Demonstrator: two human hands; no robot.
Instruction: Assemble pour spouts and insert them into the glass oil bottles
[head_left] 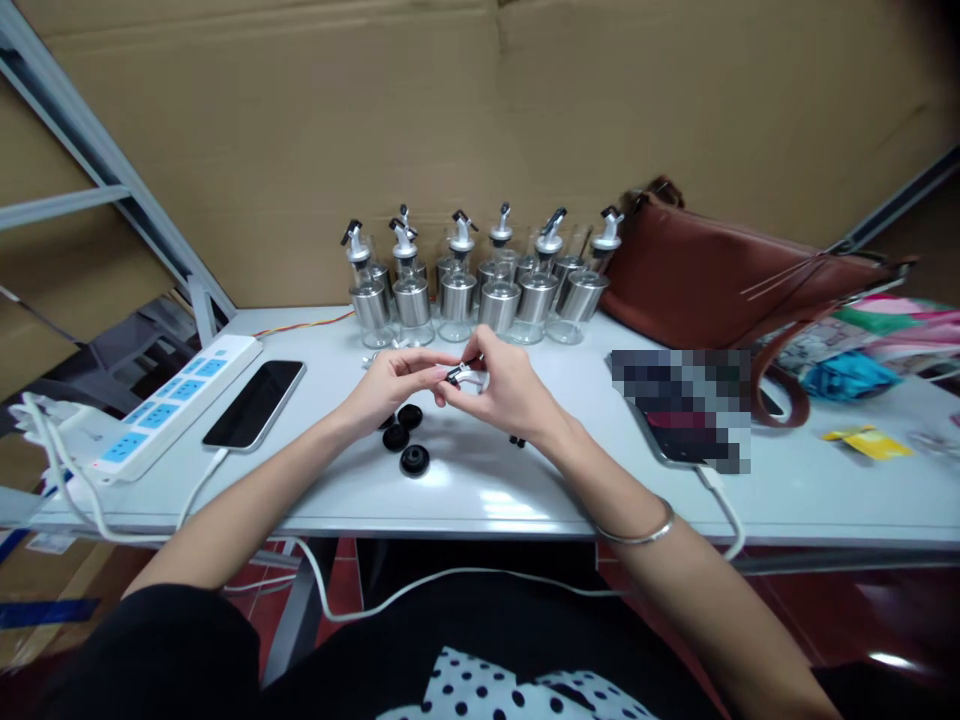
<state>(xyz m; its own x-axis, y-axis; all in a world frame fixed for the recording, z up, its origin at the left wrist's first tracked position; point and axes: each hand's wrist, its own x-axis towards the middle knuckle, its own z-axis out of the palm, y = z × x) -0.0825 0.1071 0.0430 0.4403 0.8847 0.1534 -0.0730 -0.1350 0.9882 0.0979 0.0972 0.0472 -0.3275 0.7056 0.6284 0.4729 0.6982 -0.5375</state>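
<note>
Over the middle of the white table, my right hand (504, 385) is closed around a silver bottle pourer spout (471, 377) with a black tip. My left hand (397, 385) meets it, thumb and fingers pinched at the spout's black end. Fingers hide much of the piece. Below my left hand lie several round black stoppers (415, 460). A few small black bits (517, 441) lie under my right wrist. Behind my left hand, small pale parts (373, 362) are partly covered. Glass bottles with steel sleeves (457, 295) stand in rows beyond, several topped with similar spouts.
A white power strip (169, 405) and a phone (255, 405) lie on the left of the table (480, 505). To the right are a brown bag (697, 265), another phone (667, 440) with a cable, and a yellow packet (870, 442). Cardboard (315, 130) stands behind.
</note>
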